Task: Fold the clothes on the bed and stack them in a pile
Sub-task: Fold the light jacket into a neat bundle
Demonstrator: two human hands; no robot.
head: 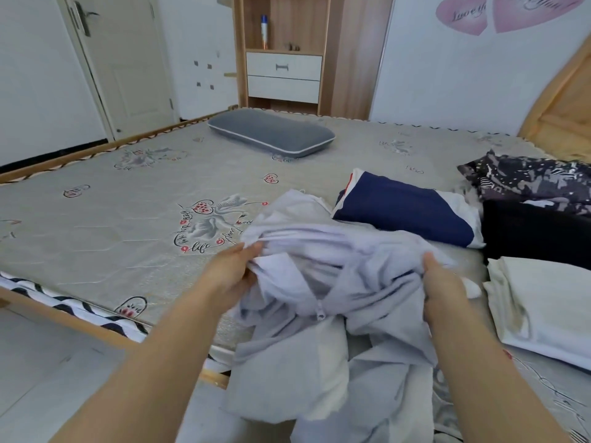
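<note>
Right now your left hand [235,270] and right hand [443,282] each grip a bunched fold of the pale lilac zip-up jacket [319,282], at nine and three o'clock, its tail hanging off the bed [105,219] edge. Shake it flat, zipper [319,313] centred, before folding.

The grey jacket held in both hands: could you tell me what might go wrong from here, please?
1. The jacket is bunched and partly hangs past the bed's near edge; it may trail toward the floor.
2. The left hand and right hand grip crumpled cloth, so the fold may come out uneven.
3. The folded white item lies close and could get disturbed.
</note>
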